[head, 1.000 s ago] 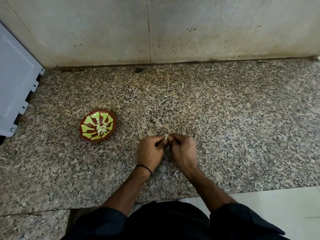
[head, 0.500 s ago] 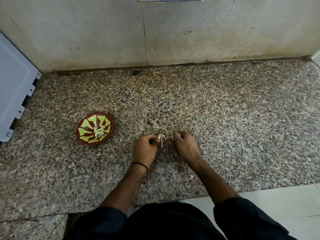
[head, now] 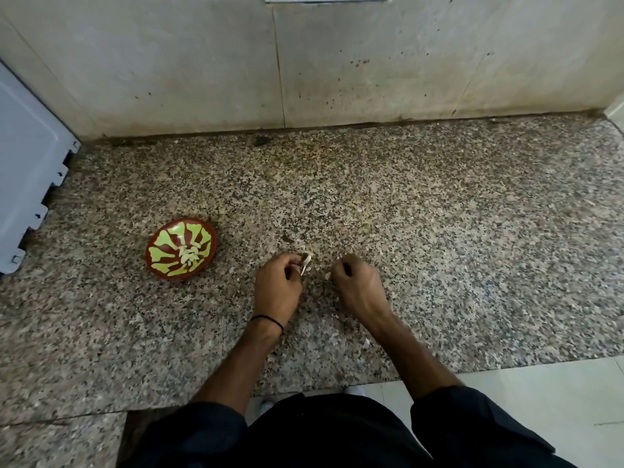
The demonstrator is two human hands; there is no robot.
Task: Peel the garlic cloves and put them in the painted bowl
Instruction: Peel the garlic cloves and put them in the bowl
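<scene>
The painted bowl [head: 158, 261], red-brown with yellow-green shapes, sits on the speckled granite counter [head: 439, 248] at the left. Several peeled garlic cloves [head: 190, 255] lie in its middle. My left hand [head: 278, 287] pinches a garlic clove [head: 305, 264] with a pale strip of skin hanging from it. My right hand [head: 356, 285], a short way to the right, has curled fingers that pinch a small scrap of skin [head: 328, 275]. The two hands are apart.
A stained tile wall [head: 304, 62] rises behind the counter. A grey-white plastic panel [head: 27, 170] leans at the far left. The counter's front edge runs near my body, with pale floor tiles [head: 557, 417] below at the right.
My hands, joined on the clove a second ago, have pulled apart. The left one keeps the clove with skin dangling; the right one has drawn away to the right.
</scene>
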